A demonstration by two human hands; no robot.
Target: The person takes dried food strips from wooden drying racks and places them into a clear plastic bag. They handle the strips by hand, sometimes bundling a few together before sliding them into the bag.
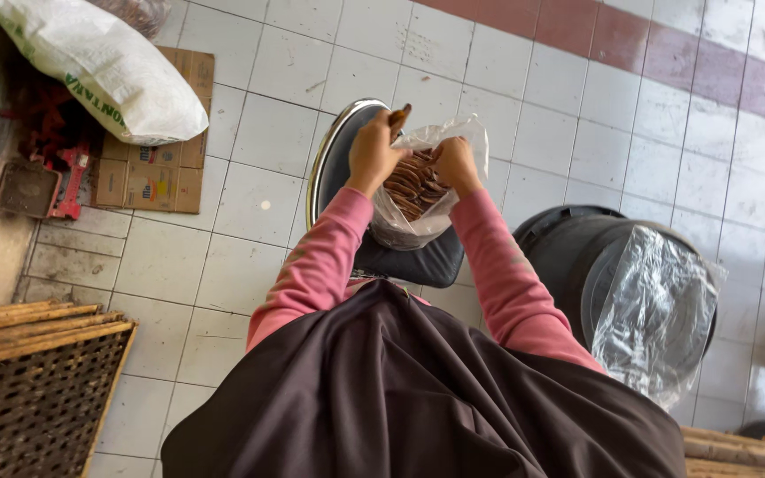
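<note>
Above metal tray [334, 155]: left hand [372, 152] closed around brown stick [398, 115]; right hand [455, 164] pinching clear bag [418, 212] rim, keeping mouth open for loading.

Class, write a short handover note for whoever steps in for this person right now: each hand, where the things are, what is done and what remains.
Left hand: holds one brown stick-shaped snack piece at the mouth of the clear plastic bag.
Right hand: grips the bag's rim, keeping it open.
Bag sits over the round metal-rimmed tray, partly filled with brown pieces.
Done: many pieces bagged.
Left: the held piece is not yet in; bag unsealed.
More clear plastic lies on the black bin at right.
</note>
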